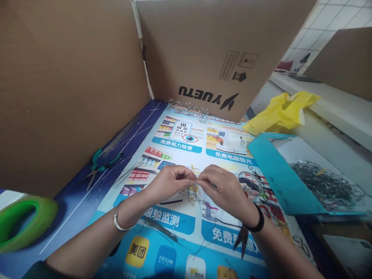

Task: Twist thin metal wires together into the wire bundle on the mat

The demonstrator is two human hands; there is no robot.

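Note:
My left hand (171, 181) and my right hand (223, 186) meet at the middle of a printed poster mat (180, 223), fingertips pinched together on a thin wire piece (197, 181). Below the fingertips lies a small tangle of wire and tiny parts (194, 193). A silver bangle sits on my left wrist and a black band on my right wrist. Loose thin wires (162, 229) lie on the mat under my left forearm.
Teal-handled pliers (99, 164) lie at the left by a cardboard wall (66, 89). A green tape roll (23, 219) is at the far left. A teal tray (279, 182) with several metal wires (325, 184) stands right; a yellow bag (279, 110) and a cardboard box (221, 50) are behind.

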